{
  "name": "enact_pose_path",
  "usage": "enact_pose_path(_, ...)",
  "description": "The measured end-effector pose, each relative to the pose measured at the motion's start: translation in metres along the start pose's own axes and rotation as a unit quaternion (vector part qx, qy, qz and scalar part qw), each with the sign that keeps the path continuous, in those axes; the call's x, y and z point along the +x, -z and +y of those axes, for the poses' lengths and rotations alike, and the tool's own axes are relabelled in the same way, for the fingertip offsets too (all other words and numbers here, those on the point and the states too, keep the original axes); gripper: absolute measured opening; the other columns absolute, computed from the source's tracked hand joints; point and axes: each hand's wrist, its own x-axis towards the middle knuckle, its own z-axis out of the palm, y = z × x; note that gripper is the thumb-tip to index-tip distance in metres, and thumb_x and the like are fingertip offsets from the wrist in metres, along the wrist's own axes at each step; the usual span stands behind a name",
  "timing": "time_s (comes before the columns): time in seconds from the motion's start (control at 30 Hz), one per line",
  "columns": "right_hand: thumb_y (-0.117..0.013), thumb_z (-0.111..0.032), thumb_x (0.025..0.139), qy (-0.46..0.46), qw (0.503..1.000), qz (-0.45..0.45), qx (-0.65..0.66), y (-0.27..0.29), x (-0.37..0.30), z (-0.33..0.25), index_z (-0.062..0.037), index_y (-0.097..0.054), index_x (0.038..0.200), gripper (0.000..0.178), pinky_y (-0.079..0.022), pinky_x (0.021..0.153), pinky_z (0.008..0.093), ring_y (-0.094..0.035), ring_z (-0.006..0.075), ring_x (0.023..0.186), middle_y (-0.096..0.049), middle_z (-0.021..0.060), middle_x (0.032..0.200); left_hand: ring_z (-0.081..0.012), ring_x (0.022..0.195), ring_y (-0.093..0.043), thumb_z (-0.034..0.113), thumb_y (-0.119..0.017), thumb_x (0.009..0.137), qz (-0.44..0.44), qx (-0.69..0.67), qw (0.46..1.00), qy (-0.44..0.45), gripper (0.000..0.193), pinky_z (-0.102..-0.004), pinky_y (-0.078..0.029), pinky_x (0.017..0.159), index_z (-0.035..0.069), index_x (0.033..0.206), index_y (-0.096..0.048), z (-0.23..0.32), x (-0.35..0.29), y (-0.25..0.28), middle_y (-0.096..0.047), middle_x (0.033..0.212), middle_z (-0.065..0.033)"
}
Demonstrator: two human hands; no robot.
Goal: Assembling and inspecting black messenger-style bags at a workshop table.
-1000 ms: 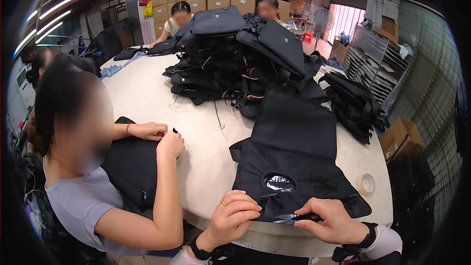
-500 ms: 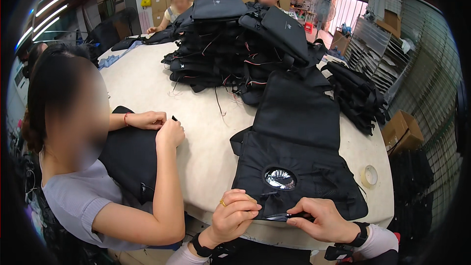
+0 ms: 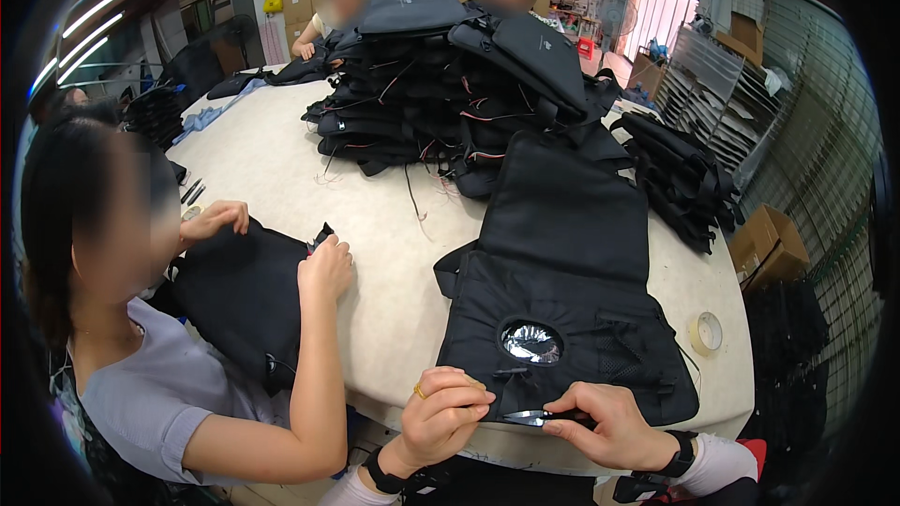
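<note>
An opened black bag [image 3: 471,314] lies in front of me, its flap [image 3: 574,206] folded out toward the far side. A shiny silver oval [image 3: 532,342] shows through an opening in its padded body. My left hand [image 3: 442,417], with a ring on one finger, is closed in a pinch at the bag's near left edge. Whether it grips fabric or a loose thread is too small to tell. My right hand [image 3: 611,426] is closed around thread snips [image 3: 525,417], whose metal blades point left along the near edge, close to my left fingertips.
A tall pile of black bags [image 3: 394,84] stands at the back of the pale table [image 3: 375,225]. A tape roll [image 3: 705,334] lies at the right. On my left, a co-worker's hand [image 3: 323,267] is on another black bag [image 3: 239,281]. A cardboard box [image 3: 769,248] stands beyond the table.
The snips' blades have backed slightly away from the bag's edge and show more clearly. The co-worker at left has leaned back, their hands farther apart. My left hand has barely moved.
</note>
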Motion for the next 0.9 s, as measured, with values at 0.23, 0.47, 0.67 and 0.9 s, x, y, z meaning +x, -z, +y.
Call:
enact_pose_path(0.23,-0.077,-0.015,0.085,0.015,0.999,0.033,0.017,-0.001,-0.002,0.001,0.0009,-0.068,0.094,0.02,-0.048,0.055,0.025,-0.065,0.0147,0.063,-0.07,0.0088,0.08,-0.0245,0.08,-0.065,-0.015,-0.07,0.067,0.023,0.005,1.0,0.003,0.026,-0.031,-0.053,0.068,0.005,0.08,-0.06,0.002,0.002,-0.006,-0.071,0.088,-0.0076)
enact_pose_path(0.47,-0.077,-0.014,0.085,0.022,0.999,0.032,0.013,-0.004,0.0,0.002,0.0002,-0.069,0.093,0.019,-0.046,0.054,0.0247,-0.063,0.0143,0.061,-0.069,0.0082,0.079,-0.0236,0.079,-0.064,-0.015,-0.071,0.066,0.043,0.006,0.999,0.012,0.027,-0.0311,-0.053,0.068,0.005,0.081,-0.061,0.002,0.001,-0.008,-0.071,0.088,-0.0065)
enact_pose_path(0.67,-0.078,-0.016,0.084,0.012,0.999,0.038,0.019,-0.006,0.001,0.002,-0.0007,-0.069,0.093,0.02,-0.045,0.053,0.0262,-0.063,0.0152,0.06,-0.067,0.0076,0.076,-0.0233,0.08,-0.065,-0.015,-0.071,0.066,0.045,0.009,0.999,0.019,0.027,-0.0306,-0.052,0.068,0.005,0.081,-0.062,0.002,0.001,-0.008,-0.071,0.088,-0.006)
enact_pose_path(0.9,-0.079,-0.017,0.082,0.052,0.997,0.055,-0.026,-0.005,0.003,-0.001,-0.0015,-0.07,0.092,0.021,-0.042,0.051,0.028,-0.058,0.0169,0.055,-0.063,0.007,0.071,-0.0237,0.08,-0.065,-0.015,-0.071,0.065,0.044,0.009,0.999,0.024,0.027,-0.0306,-0.051,0.069,0.006,0.081,-0.062,0.004,0.003,-0.008,-0.071,0.088,-0.0061)
